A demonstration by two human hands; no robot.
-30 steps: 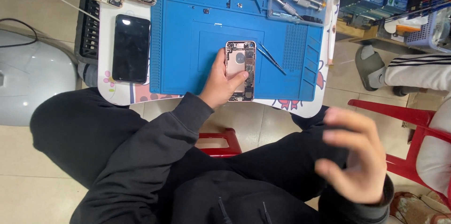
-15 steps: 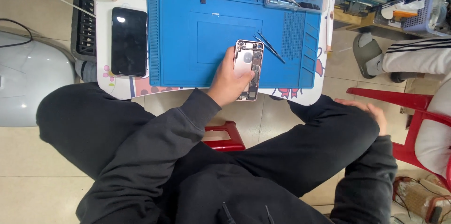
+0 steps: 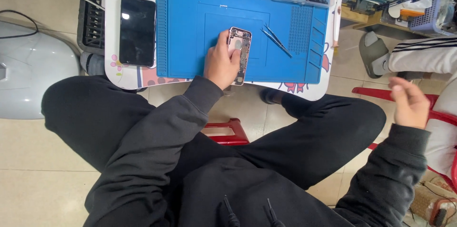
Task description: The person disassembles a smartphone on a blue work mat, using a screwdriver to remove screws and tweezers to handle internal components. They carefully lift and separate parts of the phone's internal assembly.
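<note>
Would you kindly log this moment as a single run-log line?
left hand: resting on opened phone on blue mat | right hand: raised, empty, off the table | tweezers: right of phone, untouched

black hooded sweatshirt, ribbed cuffs, drawstrings, black trousers

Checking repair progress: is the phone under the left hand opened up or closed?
Opened up: the phone lies with bare internal parts showing, no screen, left hand resting on it.
</note>
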